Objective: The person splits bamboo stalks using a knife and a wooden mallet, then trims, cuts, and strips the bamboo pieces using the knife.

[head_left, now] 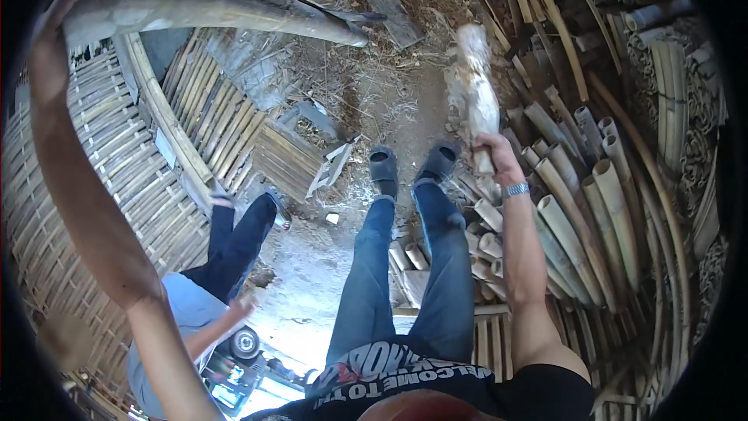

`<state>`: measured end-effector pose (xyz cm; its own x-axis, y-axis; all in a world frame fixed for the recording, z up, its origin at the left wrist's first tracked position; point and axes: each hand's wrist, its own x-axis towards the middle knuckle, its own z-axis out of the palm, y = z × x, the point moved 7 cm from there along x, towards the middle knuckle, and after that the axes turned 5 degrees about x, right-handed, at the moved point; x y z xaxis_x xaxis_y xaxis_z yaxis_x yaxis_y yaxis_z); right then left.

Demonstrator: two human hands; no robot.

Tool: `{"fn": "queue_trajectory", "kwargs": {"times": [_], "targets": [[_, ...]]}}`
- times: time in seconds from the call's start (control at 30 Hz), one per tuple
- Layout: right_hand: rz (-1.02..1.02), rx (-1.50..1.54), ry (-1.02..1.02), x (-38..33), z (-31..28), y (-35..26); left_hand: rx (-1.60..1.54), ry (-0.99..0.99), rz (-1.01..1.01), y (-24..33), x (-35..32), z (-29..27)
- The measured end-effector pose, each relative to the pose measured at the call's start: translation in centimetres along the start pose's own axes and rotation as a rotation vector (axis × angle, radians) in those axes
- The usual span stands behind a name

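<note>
Reddish rounded shape (425, 407), right hand (497, 157) gripping wood (483, 101), thick bamboo (210, 8)

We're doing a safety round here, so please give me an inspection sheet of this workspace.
Surface: earth floor strewn with straw and scraps.
Job's things: thick pale pole at upper left; pale wooden club at upper right.
Clutter: stacked bamboo tubes at right; slatted wooden piece left of the feet.
Hands: left hand at the pole's left end, grip unclear; right hand closed around the club's near end.
Cables: nothing seen.
Surroundings: another person at lower left; woven slat panel behind; vehicle wheel beyond.
</note>
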<state>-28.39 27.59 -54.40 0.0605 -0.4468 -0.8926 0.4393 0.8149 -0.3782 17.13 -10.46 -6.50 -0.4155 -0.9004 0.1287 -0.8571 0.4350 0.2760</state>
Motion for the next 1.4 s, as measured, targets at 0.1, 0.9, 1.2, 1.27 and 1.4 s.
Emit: {"fn": "queue_trajectory", "kwargs": {"times": [0.1,0.9,1.2,1.27,1.4], "targets": [[-0.056,-0.425,0.181,-2.0,-4.4,-1.3,0.054,0.016,-0.062,2.5,-1.6,1.3],[-0.143,-0.409,0.22,1.0,17.6,2.2,-0.369,0.119,-0.226,0.5,-5.0,-0.8],[-0.38,-1.144,0.779,-1.5,-0.2,-5.8,-0.147,0.016,0.091,-5.1,-13.6,-0.6],[-0.443,-1.173,0.721,-0.3,-0.8,-7.6,-0.179,0.003,0.045,-6.3,-14.1,-0.9],[-0.648,-1.6,0.576,7.2,6.7,-9.6,-0.102,0.004,-0.017,-7.3,-14.8,-1.3]]}}
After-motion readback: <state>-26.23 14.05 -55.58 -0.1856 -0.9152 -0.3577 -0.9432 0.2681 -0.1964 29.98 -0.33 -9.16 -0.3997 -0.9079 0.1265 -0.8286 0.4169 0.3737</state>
